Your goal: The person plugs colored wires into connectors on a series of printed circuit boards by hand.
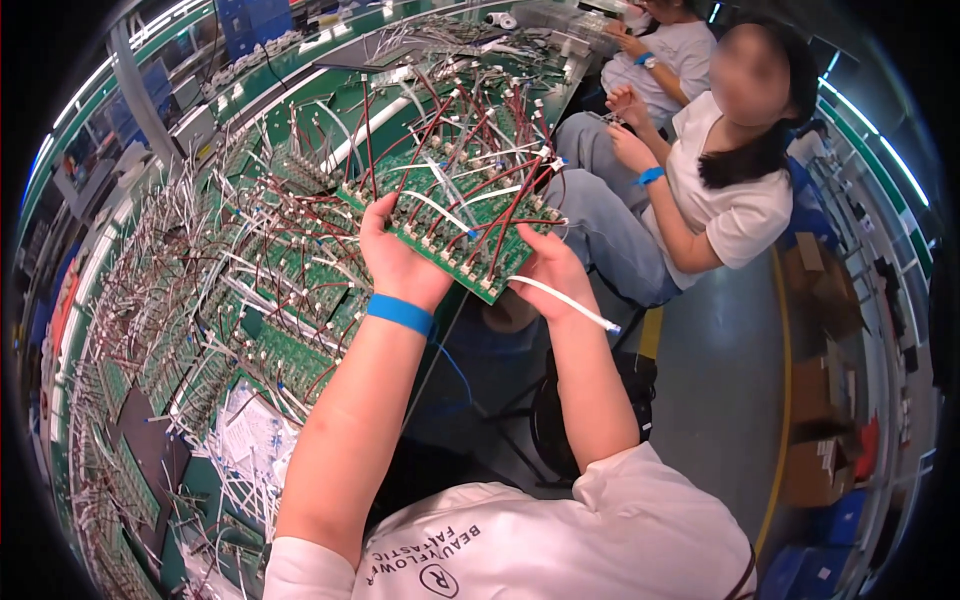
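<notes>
Between my two hands is a green circuit board [455, 245], tilted, with rows of small white connectors and many dark red and white wires standing up from it. My left hand [408, 262] grips its near left side, thumb up along the edge. On the right side, my right hand [552, 270] is closed round the board's edge, its fingers partly hidden underneath. A white flat cable [565, 303] with a blue end hangs out over my right hand. Whether one board or a stack is held, I cannot tell. A blue wrist strap [401, 314] is on my left wrist.
More wired green boards [290, 260] lie heaped over the workbench on the left. White papers [250, 430] lie among white cables nearer me. A seated person [735, 190] works close on the right, another person [665, 55] beyond. Cardboard boxes [818, 470] stand along the right aisle.
</notes>
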Demonstrator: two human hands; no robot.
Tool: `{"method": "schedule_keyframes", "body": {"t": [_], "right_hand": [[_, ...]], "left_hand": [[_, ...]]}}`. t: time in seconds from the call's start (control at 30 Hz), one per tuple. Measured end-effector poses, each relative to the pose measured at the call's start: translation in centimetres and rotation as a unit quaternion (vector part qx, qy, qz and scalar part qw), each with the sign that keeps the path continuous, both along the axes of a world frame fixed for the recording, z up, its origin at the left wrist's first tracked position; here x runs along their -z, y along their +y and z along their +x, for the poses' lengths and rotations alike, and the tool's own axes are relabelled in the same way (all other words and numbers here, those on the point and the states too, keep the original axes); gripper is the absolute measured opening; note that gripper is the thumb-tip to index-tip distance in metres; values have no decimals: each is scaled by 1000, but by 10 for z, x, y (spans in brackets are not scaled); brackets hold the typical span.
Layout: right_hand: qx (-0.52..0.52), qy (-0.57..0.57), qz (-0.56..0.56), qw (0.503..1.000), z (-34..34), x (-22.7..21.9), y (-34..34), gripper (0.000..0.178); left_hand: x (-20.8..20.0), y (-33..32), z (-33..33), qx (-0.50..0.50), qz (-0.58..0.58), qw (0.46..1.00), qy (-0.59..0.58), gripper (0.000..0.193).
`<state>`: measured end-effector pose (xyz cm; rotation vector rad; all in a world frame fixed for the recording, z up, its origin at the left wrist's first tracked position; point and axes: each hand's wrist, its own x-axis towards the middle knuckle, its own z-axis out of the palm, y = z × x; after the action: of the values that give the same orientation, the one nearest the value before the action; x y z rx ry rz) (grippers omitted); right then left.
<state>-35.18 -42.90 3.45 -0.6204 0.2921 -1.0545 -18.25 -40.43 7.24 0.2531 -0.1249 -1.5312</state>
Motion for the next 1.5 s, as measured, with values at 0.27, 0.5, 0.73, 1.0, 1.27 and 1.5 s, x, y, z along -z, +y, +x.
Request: {"method": "schedule_keyframes", "body": {"t": [0.27,0.5,0.73,1.0,1.27,1.5], "right_hand": [[-14,-12,38,999,-16,13,-12,25],[-18,-38,22,999,-24,20,-18,32],[-38,-36,-27,998,-30,16,-18,40],[-7,0,-3,1000,-31,22,-18,36],[-4,-15,-4,1000,-30,16,-14,36],[-15,-39,-5,999,-26,17,-11,36]], "left_hand": [[9,-1,-1,-3,13,999,51,48],[22,4,2,48,-74,993,74,64],[16,15,4,74,-91,992,56,66],[23,18,8,64,-31,997,13,60],[11,28,2,86,-82,993,-9,70],[11,31,5,61,-25,998,-17,78]]}}
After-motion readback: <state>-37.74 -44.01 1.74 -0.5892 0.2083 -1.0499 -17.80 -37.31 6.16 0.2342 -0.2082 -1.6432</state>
